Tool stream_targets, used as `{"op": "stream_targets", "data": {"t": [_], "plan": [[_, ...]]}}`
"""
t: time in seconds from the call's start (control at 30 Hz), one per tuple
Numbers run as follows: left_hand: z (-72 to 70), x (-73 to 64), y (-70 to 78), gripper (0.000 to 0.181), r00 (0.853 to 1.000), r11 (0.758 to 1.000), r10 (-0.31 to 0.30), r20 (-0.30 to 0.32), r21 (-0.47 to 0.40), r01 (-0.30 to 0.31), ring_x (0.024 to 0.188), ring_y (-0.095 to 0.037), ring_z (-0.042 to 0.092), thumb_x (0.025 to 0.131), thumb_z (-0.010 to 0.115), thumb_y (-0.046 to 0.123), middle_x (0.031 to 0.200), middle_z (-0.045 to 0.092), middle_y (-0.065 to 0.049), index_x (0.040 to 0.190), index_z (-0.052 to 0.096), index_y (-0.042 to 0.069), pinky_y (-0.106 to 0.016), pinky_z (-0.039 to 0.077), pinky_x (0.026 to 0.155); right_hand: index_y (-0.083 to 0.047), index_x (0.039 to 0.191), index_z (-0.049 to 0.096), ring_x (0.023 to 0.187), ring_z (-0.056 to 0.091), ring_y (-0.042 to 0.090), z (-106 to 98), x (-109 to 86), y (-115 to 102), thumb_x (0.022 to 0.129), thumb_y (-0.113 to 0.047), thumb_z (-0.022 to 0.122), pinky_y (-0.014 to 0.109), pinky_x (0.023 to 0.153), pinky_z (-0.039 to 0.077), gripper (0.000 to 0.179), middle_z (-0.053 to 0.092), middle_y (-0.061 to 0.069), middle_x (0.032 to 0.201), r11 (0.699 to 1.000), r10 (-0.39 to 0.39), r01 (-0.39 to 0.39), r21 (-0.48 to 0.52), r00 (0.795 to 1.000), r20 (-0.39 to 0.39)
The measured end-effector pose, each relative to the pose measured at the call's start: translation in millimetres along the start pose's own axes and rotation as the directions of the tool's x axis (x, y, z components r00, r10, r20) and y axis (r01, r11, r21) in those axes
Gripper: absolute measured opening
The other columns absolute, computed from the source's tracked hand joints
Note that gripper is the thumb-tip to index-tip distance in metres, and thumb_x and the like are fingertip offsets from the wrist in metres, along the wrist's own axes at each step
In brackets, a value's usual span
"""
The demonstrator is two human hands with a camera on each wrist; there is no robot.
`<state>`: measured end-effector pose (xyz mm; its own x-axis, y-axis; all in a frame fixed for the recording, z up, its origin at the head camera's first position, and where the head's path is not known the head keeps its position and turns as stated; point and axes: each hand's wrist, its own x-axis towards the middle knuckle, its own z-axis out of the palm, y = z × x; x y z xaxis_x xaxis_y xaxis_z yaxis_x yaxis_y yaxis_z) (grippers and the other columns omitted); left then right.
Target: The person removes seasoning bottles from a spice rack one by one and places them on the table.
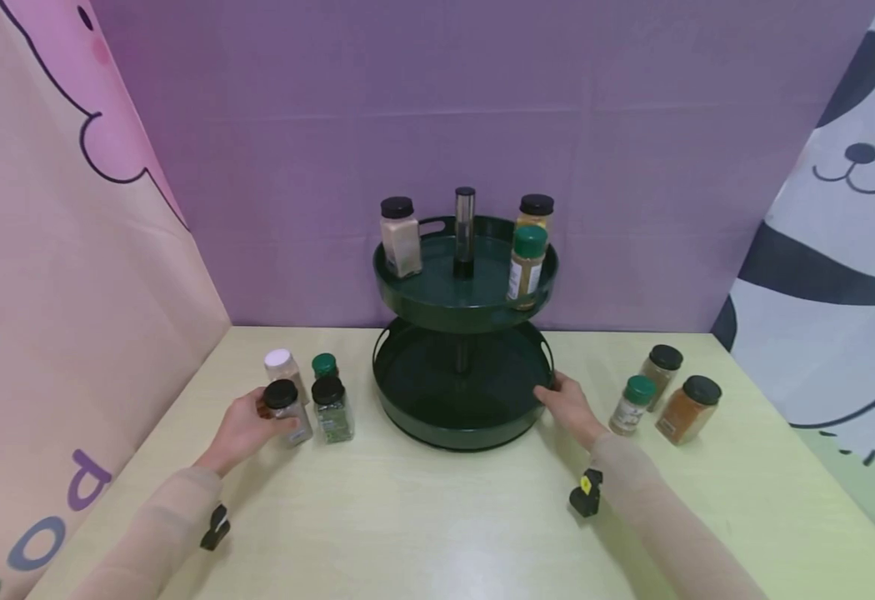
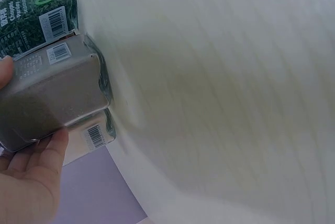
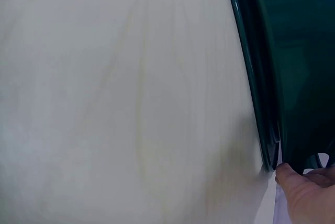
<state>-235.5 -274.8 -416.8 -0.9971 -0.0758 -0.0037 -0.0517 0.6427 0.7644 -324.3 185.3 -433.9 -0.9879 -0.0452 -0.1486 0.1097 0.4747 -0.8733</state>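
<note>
Black caps the spice jar (image 2: 57, 90) that the person's left hand (image 1: 244, 429) grips, thumb on one side, fingers curled along the other; from here I can't tell whether its base touches the table (image 1: 437, 517). A brown patch between that hand and the lid is too small to make out. The right hand (image 1: 568, 408) pinches the dark green lower tray (image 1: 463, 436) at its right side, by the handle, the far fingertips hidden. Close by the gripped jar stand a white-lidded jar (image 1: 279, 358), partly covered by it, and a parsley jar (image 1: 336, 418), behind which only the top of a green-lidded jar (image 1: 324, 364) shows. Near the right forearm are three more jars (image 1: 683, 412), their labels too small for me to read. Above, the upper tray (image 1: 452, 317) bears a pale-filled jar (image 1: 402, 243) at left and, at right, a green-topped shaker (image 1: 525, 271) blocking most of a yellow-filled jar (image 1: 536, 206). Both sleeves (image 1: 156, 525) are cut off at the head view's bottom edge.
</note>
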Motion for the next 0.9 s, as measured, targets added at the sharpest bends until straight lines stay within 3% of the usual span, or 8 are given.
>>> {"op": "stream_targets", "data": {"t": [0.37, 0.67, 0.9], "plan": [[-0.1, 1.9, -3.6, 0.059, 1.000, 1.000, 0.012, -0.006, -0.003, -0.012, 0.101, -0.031, 0.055, 0.079, 0.070, 0.024, 0.117, 0.057, -0.025, 0.124, 0.046, -0.006, -0.037, 0.050, 0.080, 0.007, 0.141, 0.023, 0.130, 0.035, 0.038, 0.2, 0.1, -0.6, 0.094, -0.017, 0.042, 0.047, 0.107, 0.032, 0.056, 0.034, 0.028, 0.141, 1.000, -0.006, 0.006, 0.005, 1.000, 0.003], [0.2, 2.3, -3.8, 0.060, 1.000, 1.000, 0.000, 0.004, -0.018, 0.000, 0.105, -0.033, 0.054, 0.080, 0.069, 0.023, 0.120, 0.055, -0.026, 0.126, 0.044, -0.007, -0.042, 0.048, 0.086, 0.007, 0.142, 0.022, 0.130, 0.034, 0.038, 0.0, 1.5, 0.8, 0.094, -0.016, 0.041, 0.047, 0.107, 0.032, 0.056, 0.033, 0.028, 0.141, 1.000, 0.006, -0.006, 0.008, 1.000, 0.005], [0.6, -0.2, -4.7, 0.062, 1.000, 1.000, 0.023, 0.021, -0.015, -0.023, 0.110, -0.040, 0.052, 0.082, 0.066, 0.022, 0.123, 0.050, -0.030, 0.128, 0.040, -0.010, -0.047, 0.047, 0.091, 0.006, 0.142, 0.022, 0.130, 0.034, 0.038, 0.6, 1.7, 0.4, 0.093, -0.016, 0.042, 0.047, 0.107, 0.031, 0.057, 0.033, 0.028, 0.141, 1.000, 0.015, -0.015, 0.008, 1.000, -0.001]]}}
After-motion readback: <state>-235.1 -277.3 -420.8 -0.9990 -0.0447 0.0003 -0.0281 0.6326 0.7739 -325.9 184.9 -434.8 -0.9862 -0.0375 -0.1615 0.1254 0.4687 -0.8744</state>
